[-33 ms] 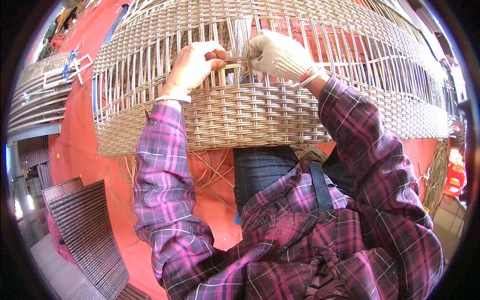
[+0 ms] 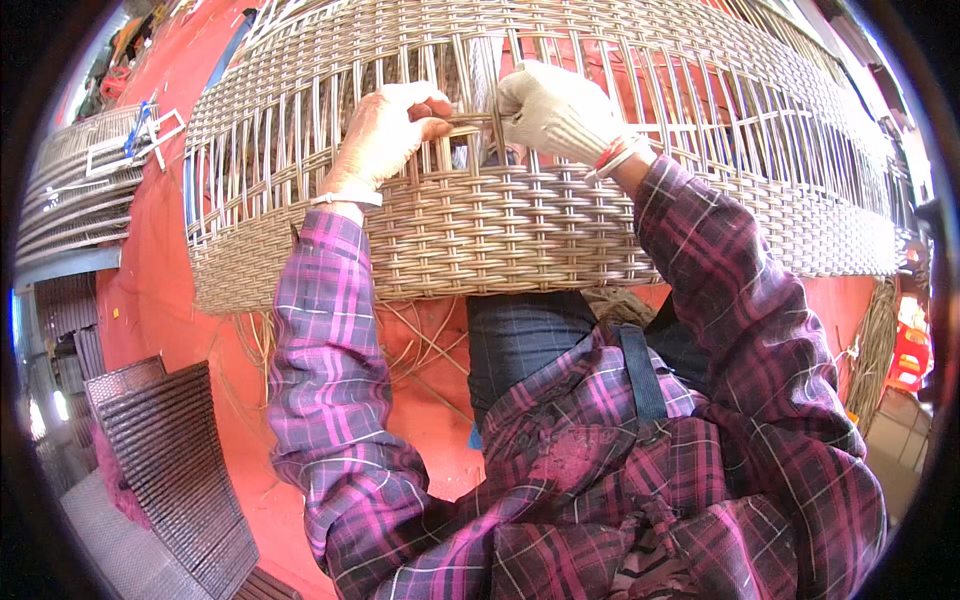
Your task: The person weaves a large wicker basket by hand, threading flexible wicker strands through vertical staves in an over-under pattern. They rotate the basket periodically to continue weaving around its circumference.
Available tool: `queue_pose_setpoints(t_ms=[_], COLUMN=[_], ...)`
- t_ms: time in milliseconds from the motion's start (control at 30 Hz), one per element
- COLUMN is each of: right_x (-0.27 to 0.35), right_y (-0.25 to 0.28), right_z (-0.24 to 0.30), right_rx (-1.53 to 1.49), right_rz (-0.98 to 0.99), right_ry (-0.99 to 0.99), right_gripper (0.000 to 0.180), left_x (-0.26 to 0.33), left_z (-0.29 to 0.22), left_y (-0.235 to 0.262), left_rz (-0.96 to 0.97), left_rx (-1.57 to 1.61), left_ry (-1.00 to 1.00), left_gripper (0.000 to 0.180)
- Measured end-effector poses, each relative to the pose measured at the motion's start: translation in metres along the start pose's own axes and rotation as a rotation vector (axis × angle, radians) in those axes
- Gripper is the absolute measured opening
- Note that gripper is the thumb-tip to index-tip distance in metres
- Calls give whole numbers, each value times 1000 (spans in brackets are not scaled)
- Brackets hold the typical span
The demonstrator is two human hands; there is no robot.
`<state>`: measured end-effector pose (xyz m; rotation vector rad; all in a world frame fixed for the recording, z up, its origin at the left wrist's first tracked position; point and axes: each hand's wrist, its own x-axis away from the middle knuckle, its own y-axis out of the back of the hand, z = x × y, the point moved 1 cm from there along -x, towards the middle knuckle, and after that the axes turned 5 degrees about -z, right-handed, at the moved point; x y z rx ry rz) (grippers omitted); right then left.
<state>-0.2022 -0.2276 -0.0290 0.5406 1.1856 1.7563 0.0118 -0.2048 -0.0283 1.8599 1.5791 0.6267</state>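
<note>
A large beige wicker furniture piece (image 2: 520,230) lies across my lap, its lower band tightly woven and its upper part still bare upright ribs. My left hand (image 2: 385,130), bare, pinches a flat wicker strand (image 2: 470,128) between the ribs at the top of the woven band. My right hand (image 2: 560,110), in a white glove, grips the same strand just to the right. The two hands are almost touching. Plaid purple sleeves cover both forearms.
Dark brown woven panels (image 2: 170,460) lean at the lower left. Grey woven pieces (image 2: 70,200) are stacked at the upper left. The floor (image 2: 150,300) is red. Loose strands (image 2: 420,340) hang beneath the piece, and a bundle of strands (image 2: 875,340) stands at the right.
</note>
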Motion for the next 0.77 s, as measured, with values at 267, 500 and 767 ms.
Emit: queue_pose_setpoints(t_ms=[267, 500, 767], right_x=[16, 45, 73], right_y=[-22, -13, -10], right_z=[8, 12, 27], right_rx=[244, 299, 216], right_rz=[-240, -270, -40], right_ry=[75, 197, 116], right_gripper=[9, 14, 32], left_x=[4, 47, 73], left_z=[-3, 1, 27], left_y=[3, -5, -18], left_rz=[-81, -224, -402], left_rx=[-256, -336, -708], left_ry=[-133, -175, -348], left_gripper=[18, 15, 21])
